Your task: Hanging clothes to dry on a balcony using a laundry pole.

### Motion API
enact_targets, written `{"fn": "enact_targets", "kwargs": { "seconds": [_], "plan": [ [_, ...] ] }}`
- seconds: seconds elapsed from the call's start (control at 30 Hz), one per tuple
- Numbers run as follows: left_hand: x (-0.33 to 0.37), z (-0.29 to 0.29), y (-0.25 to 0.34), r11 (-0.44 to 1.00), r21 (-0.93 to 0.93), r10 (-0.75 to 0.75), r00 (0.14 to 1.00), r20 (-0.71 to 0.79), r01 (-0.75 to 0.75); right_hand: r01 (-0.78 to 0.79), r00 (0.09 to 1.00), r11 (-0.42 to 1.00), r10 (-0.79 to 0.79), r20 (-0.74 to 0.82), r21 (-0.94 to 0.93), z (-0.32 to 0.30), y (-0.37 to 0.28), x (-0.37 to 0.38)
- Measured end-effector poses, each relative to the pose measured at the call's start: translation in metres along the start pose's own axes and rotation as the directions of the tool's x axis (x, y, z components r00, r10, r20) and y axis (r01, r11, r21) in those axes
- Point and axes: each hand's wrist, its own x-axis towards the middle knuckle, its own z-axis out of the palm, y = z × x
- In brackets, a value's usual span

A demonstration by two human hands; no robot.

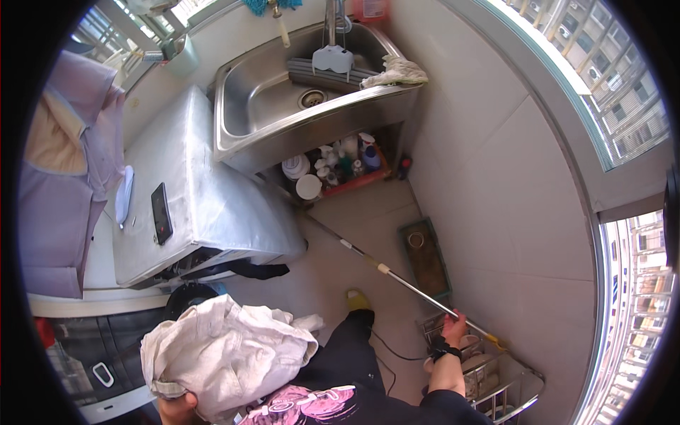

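Two hands are full: our left hand (pixel 177 409) holds a bundled cloth (pixel 230 347) before our waist, our right hand (pixel 455 330) closes around a pole (pixel 416 287) slanting over the floor (pixel 312 283), which could topple bottles (pixel 369 157) under the sink (pixel 262 99) if we swing it

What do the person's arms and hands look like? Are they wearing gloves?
The left hand and right hand wear no gloves. On the right there's a black wrist strap and a black sleeve, with bare forearm between. No left sleeve is in view.
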Motion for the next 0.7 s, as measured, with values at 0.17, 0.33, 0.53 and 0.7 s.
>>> {"fn": "enact_targets", "kwargs": {
  "seconds": [0.17, 0.33, 0.53, 0.7],
  "plan": [
    [0.005, -0.012, -0.015, 0.999, -0.038, 0.004, 1.0, -0.011, -0.005, 0.309, 0.927, 0.951, -0.303, 0.221, 0.008, 0.026, -0.045, -0.097],
    [0.002, -0.017, -0.007, 0.995, -0.097, -0.032, 0.999, 0.019, 0.034, 0.665, 0.571, 0.747, -0.508, 0.645, 0.0, 0.117, -0.078, -0.215],
    [-0.017, -0.064, -0.028, 0.963, -0.263, 0.062, 0.998, 0.026, -0.053, 0.689, 0.368, 0.724, -0.391, 0.844, 0.035, 0.271, -0.106, -0.316],
    [-0.036, -0.136, -0.091, 0.929, -0.249, 0.258, 0.961, -0.098, -0.275, 0.683, 0.383, 0.73, -0.327, 0.864, -0.026, 0.385, -0.13, -0.312]
  ]
}}
